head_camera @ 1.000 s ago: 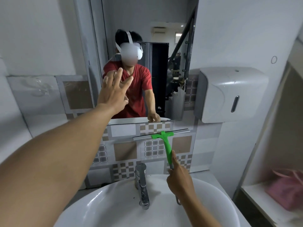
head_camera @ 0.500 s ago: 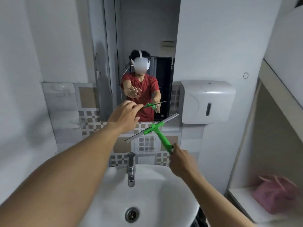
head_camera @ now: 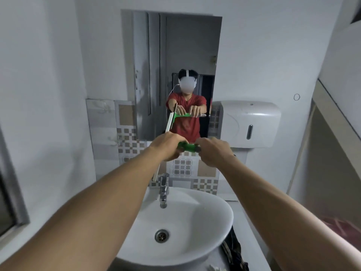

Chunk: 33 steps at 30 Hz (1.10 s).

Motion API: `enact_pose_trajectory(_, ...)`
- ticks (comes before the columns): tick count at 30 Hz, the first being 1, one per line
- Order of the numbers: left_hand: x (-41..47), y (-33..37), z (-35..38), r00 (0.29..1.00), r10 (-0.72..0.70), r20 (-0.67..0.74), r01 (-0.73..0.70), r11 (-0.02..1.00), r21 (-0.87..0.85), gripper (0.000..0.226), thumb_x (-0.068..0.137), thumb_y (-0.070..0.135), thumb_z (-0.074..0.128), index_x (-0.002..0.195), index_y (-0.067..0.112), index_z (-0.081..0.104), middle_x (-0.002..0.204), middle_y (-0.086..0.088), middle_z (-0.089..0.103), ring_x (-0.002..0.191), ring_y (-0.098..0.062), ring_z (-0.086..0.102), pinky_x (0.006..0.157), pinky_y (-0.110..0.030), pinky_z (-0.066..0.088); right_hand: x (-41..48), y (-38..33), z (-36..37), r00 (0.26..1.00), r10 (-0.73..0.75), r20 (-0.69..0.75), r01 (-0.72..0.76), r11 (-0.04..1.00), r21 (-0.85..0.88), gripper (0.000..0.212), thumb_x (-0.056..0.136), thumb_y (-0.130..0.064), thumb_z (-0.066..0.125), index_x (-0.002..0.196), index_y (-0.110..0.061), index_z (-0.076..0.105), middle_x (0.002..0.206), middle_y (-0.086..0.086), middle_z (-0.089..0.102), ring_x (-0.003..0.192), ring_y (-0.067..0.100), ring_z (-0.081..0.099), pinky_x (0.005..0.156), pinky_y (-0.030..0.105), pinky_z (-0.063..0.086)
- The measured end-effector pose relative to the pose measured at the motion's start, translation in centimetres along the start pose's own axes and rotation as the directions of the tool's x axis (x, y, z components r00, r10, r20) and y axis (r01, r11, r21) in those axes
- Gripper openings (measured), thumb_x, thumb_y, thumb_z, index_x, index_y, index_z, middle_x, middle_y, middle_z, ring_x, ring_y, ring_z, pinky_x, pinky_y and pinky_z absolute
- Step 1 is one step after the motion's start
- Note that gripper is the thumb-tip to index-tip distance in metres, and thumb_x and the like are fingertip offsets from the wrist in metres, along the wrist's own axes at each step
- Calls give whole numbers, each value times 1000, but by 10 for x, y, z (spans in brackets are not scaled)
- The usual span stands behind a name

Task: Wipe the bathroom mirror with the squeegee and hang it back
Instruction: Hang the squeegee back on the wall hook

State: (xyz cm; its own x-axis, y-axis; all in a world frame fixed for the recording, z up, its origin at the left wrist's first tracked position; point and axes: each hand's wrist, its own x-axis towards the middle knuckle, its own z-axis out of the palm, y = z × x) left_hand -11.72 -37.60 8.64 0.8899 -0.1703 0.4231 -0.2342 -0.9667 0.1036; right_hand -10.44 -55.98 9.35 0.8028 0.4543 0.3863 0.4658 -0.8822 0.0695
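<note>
A tall wall mirror point(head_camera: 187, 47) hangs above the sink and reflects a person in a red shirt. Both hands hold the green squeegee point(head_camera: 188, 147) in front of the mirror's lower edge. Its handle lies level between them. My left hand point(head_camera: 168, 146) is closed on the head end, and the blade runs almost upright, its lower tip showing below that hand. My right hand point(head_camera: 213, 152) grips the handle's far end. The reflection shows the same two-handed grip.
A white basin point(head_camera: 205, 218) with a chrome tap point(head_camera: 163, 189) stands below my arms. A white paper dispenser point(head_camera: 248, 124) is mounted right of the mirror. A shelf unit with a pink bag point(head_camera: 340, 223) stands at the right. Dark cloth lies beside the basin.
I have stepped back, so the whole mirror shows. My left hand came down from the mirror and closed on the squeegee's head. The squeegee turned from upright handle to level handle with the blade upright.
</note>
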Motion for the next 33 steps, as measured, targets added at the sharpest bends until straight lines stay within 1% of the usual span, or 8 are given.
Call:
enact_pose_trajectory(5, -15, -15, -7, 990, -142, 25, 142, 990, -10, 29, 91, 10, 67, 116, 24, 69, 106, -2, 72, 94, -23, 68, 86, -44, 59, 14, -14, -8, 997, -54, -57, 57, 996, 68, 10, 95, -26, 63, 98, -18, 67, 86, 3, 71, 76, 24, 68, 78, 47, 60)
enact_pose_trajectory(7, -24, -25, -8, 980, -196, 15, 196, 981, 3, 26, 95, 15, 65, 119, 22, 67, 104, -4, 71, 91, -23, 68, 86, -42, 59, 23, -17, -7, 992, -30, -121, 42, 995, 95, 17, 92, -36, 68, 95, -19, 67, 89, 1, 69, 88, 23, 64, 95, 54, 52)
enact_pose_trajectory(8, -29, -32, -9, 975, -222, 7, 222, 975, -10, 25, 96, 17, 64, 120, 21, 67, 103, -5, 71, 89, -23, 67, 85, -42, 59, 27, -17, -5, 988, -3, -157, 23, 992, 123, 22, 91, -40, 69, 100, -19, 68, 97, 2, 68, 96, 24, 61, 100, 58, 47)
enact_pose_trajectory(10, -40, -47, -11, 961, -276, -3, 275, 960, -60, 25, 97, 17, 63, 121, 20, 66, 103, -5, 71, 87, -22, 67, 82, -38, 58, 37, -20, -5, 981, 78, -176, -24, 956, 292, 38, 92, -41, 68, 122, -18, 63, 115, 8, 61, 99, 27, 60, 92, 54, 54)
enact_pose_trajectory(13, -53, -67, -15, 942, -336, 5, 334, 936, -106, 24, 97, 16, 61, 120, 18, 65, 107, -5, 70, 89, -19, 66, 81, -31, 55, 55, -35, -5, 977, 185, -104, -69, 739, 670, 46, 95, -25, 67, 137, -10, 55, 120, 9, 59, 77, 18, 65, 64, 35, 60)
enact_pose_trajectory(17, -64, -89, -21, 927, -372, 42, 372, 902, -220, 23, 97, 21, 63, 119, 18, 64, 114, -5, 71, 100, -21, 66, 92, -37, 54, 89, -61, 1, 951, 307, -18, -120, 426, 897, 45, 88, -9, 73, 131, -11, 59, 117, 9, 64, 86, 22, 71, 74, 41, 65)
enact_pose_trajectory(24, -45, -126, -28, 908, -405, 104, 388, 722, -573, 33, 95, 15, 67, 128, 18, 65, 119, -3, 72, 104, -19, 69, 87, -36, 59, 148, -115, 18, 964, 260, -62, -24, 317, 948, 45, 77, -12, 83, 118, -18, 64, 107, 5, 72, 94, 25, 72, 81, 48, 63)
enact_pose_trajectory(33, -25, -218, -23, 853, -522, 13, 365, 579, -729, 40, 89, 7, 71, 126, 11, 59, 114, -10, 72, 99, -26, 72, 84, -40, 62, 228, -187, 52, 994, 87, -65, 48, 182, 982, 38, 83, -4, 78, 114, -18, 63, 100, 4, 74, 90, 24, 74, 79, 48, 64)
